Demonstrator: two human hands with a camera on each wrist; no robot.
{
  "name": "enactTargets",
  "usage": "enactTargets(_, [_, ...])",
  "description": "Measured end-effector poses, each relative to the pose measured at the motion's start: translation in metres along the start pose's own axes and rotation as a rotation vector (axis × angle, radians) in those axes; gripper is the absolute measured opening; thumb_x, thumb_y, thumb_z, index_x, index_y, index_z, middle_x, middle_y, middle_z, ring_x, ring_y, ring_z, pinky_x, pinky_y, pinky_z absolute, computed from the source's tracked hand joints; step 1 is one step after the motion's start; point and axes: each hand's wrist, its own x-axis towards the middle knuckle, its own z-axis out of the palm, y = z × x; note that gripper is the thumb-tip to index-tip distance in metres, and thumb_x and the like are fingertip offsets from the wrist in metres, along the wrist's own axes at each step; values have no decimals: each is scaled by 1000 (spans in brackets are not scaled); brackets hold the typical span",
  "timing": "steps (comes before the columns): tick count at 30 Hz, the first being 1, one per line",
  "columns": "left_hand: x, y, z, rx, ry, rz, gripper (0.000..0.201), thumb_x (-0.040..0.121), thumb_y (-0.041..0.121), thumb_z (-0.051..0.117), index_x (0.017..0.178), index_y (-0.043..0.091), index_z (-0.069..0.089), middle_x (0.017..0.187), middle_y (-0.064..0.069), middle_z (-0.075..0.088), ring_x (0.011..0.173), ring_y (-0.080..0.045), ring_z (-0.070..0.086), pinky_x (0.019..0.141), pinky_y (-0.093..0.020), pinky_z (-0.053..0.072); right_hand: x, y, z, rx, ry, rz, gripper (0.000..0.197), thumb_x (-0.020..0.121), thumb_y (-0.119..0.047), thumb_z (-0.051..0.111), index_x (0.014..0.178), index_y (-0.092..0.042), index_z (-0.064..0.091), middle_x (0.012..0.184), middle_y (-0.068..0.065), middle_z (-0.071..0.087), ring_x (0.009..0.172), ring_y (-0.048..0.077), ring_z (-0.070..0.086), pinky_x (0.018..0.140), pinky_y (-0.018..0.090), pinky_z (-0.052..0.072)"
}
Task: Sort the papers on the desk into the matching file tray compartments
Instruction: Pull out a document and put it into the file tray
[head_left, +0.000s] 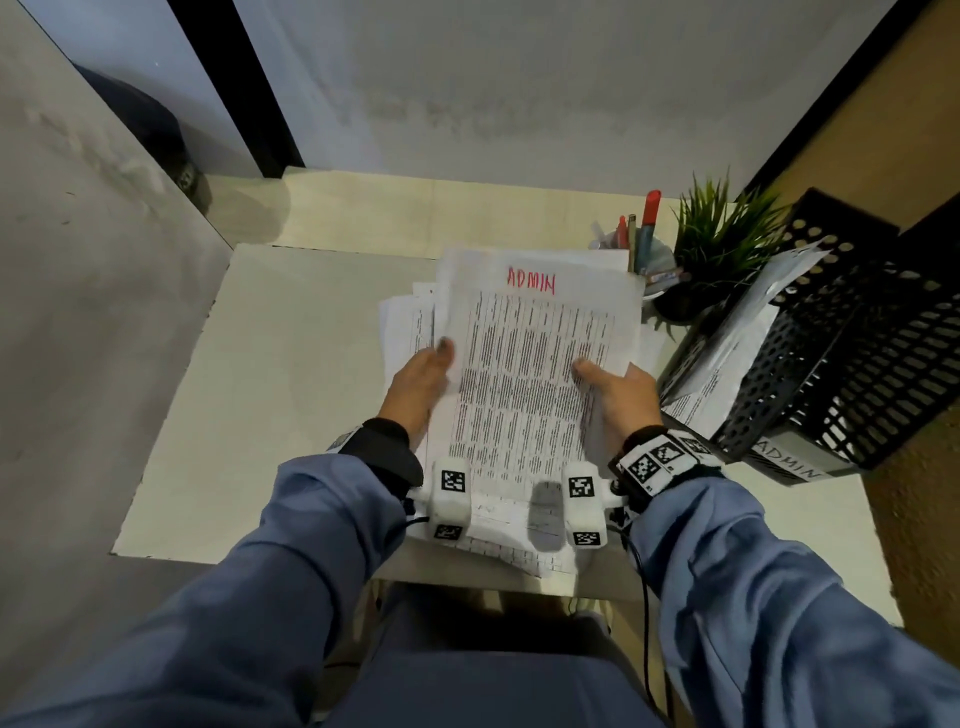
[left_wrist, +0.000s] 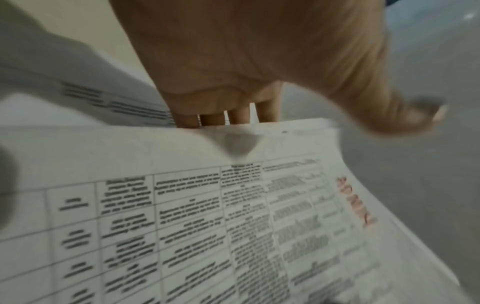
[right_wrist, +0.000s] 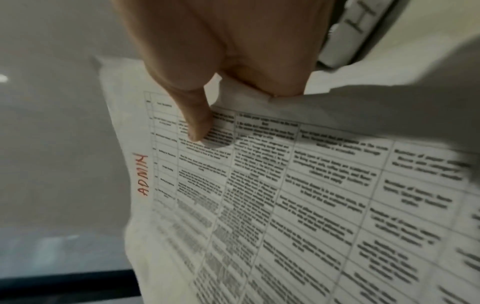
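Printed white sheet marked ADMIN in red (head_left: 530, 364) gripped at both side edges, left hand (head_left: 418, 387) and right hand (head_left: 621, 397) thumbs pinching on top, presumably for reading the heading. Raised over loose white papers (head_left: 402, 322) mid-desk. Black perforated metal file tray (head_left: 852, 353) labelled ADMIN waiting at desk's right edge.

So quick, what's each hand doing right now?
Left hand: holds the left edge of the ADMIN sheet, fingers underneath.
Right hand: pinches the sheet's right edge, thumb on top.
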Motion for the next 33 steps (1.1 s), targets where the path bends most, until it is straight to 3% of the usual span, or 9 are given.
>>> enactTargets(2, [-4,13,10,91,49,142,10,89,18,63,88,11,56,81,11,58,75,3,60,70,-7,49,-1,-11,2,-52,-9,-104,27,87,-3,62,114,-3,58,98,3,64,75,3,59,53,3,46])
enactTargets(4, [-5,25,16,174,134,293,14,84,3,66,86,14,58,80,8,63,73,-1,63,76,-18,54,-4,-24,4,-93,-26,-187,24,86,-5,64,109,-8,62,100,1,67,82,3,64,70,11,53])
enactTargets(10, [-4,31,22,216,230,452,32,83,5,65,90,34,51,96,4,61,87,-8,59,76,-21,51,-20,-28,4,-100,-10,-328,32,80,2,68,87,-27,56,86,-13,63,75,-7,62,69,10,52])
enactTargets(15, [2,0,18,423,244,243,13,89,20,62,90,7,64,91,-17,67,81,-29,65,75,-36,54,-24,3,1,-199,-30,-103,41,83,-1,66,120,0,49,94,-2,60,86,14,57,81,20,51])
enactTargets(18, [0,11,27,577,150,260,27,94,23,55,85,-2,62,79,-22,62,69,-26,58,65,-35,49,-22,-9,-13,-285,-3,-154,19,83,-6,66,98,5,61,93,14,68,82,26,65,86,40,54])
enactTargets(21, [-10,43,54,629,6,361,36,95,21,53,83,-12,59,65,-18,55,57,-21,50,55,-28,40,-23,-41,-45,-247,36,-344,0,85,-4,64,85,-4,64,83,9,67,74,12,65,72,27,54])
enactTargets(24, [-22,77,97,597,-116,494,38,94,20,53,73,-12,53,59,-16,47,55,-19,46,57,-27,36,-24,-74,-100,-195,212,-556,18,86,-6,62,103,-11,64,94,3,66,85,10,64,77,20,54])
enactTargets(28, [-39,106,163,583,-215,685,38,92,18,52,66,-10,49,62,-29,47,53,-30,43,56,-28,30,-15,-91,-176,-292,799,-713,32,79,-21,61,111,-19,59,112,10,56,108,24,54,97,29,44])
enactTargets(33, [-48,108,244,678,-246,790,41,91,6,50,55,22,38,52,5,40,48,-7,37,51,-24,27,9,-87,-220,-450,815,-351,61,87,-29,60,140,-10,39,142,13,42,130,26,41,109,33,33])
